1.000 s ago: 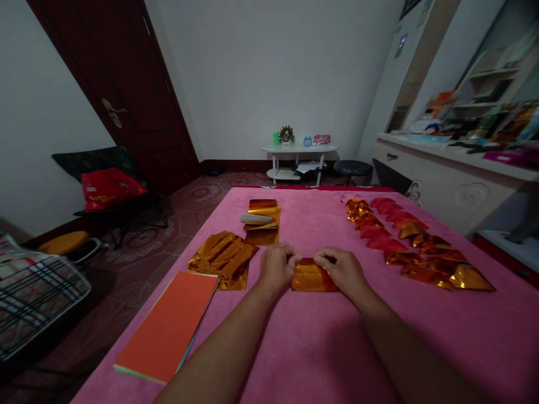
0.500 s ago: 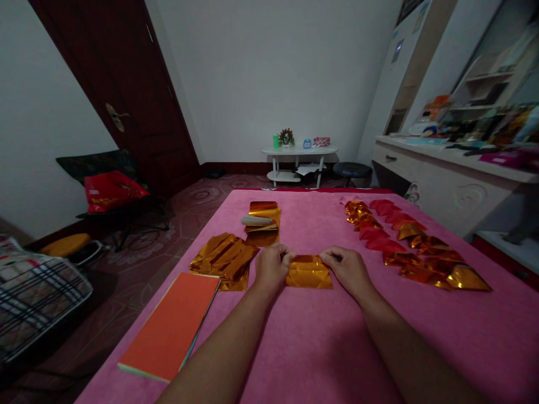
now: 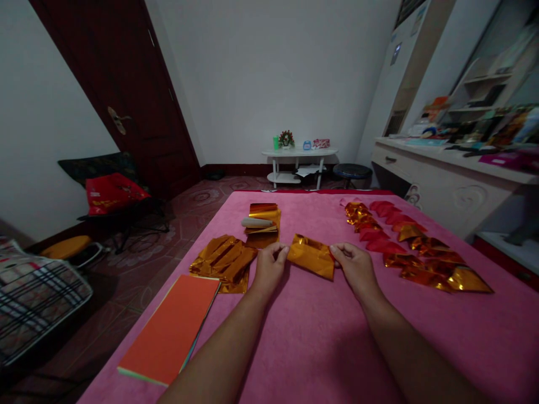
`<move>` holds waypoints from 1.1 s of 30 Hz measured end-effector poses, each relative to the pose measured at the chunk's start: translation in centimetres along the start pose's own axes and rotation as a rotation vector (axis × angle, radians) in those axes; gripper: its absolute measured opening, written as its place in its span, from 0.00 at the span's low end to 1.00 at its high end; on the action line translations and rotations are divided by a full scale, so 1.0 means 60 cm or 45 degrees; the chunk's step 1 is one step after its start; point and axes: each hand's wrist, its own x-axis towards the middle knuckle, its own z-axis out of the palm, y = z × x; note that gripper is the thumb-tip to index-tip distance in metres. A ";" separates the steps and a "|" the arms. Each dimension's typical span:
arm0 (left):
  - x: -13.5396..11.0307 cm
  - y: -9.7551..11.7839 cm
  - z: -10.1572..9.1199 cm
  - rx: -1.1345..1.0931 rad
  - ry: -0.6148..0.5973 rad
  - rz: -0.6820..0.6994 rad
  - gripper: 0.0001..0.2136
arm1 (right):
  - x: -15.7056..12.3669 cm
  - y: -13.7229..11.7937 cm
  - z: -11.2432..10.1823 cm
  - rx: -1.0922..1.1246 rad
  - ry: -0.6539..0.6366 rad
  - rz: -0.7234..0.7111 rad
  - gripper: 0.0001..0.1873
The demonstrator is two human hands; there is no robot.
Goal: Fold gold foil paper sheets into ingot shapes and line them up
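A folded gold foil sheet is held between both hands just above the pink tablecloth. My left hand pinches its left end, fingers closed. My right hand pinches its right end, fingers closed too. The sheet tilts, its left end higher than its right. Left of my left hand lies a fanned pile of gold foil strips. To the right runs a row of folded gold and red foil pieces.
An orange paper stack lies at the table's near left edge. A white tube rests on more gold foil farther back. A white desk stands right, a small white table at the far wall, a door left.
The gold sheet lay flat under both hands; now it is lifted, tilted and held by its two ends, with the hands a little farther apart.
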 end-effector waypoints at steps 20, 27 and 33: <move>-0.002 0.007 0.012 -0.180 0.031 0.093 0.09 | -0.073 -0.059 0.095 0.623 -0.342 0.386 0.21; -0.001 0.006 0.007 -0.202 -0.010 0.036 0.13 | -0.040 -0.044 0.059 -0.039 0.152 -0.193 0.28; -0.012 0.022 -0.002 0.323 0.019 0.361 0.08 | -0.030 -0.065 0.027 -0.557 0.171 -0.467 0.26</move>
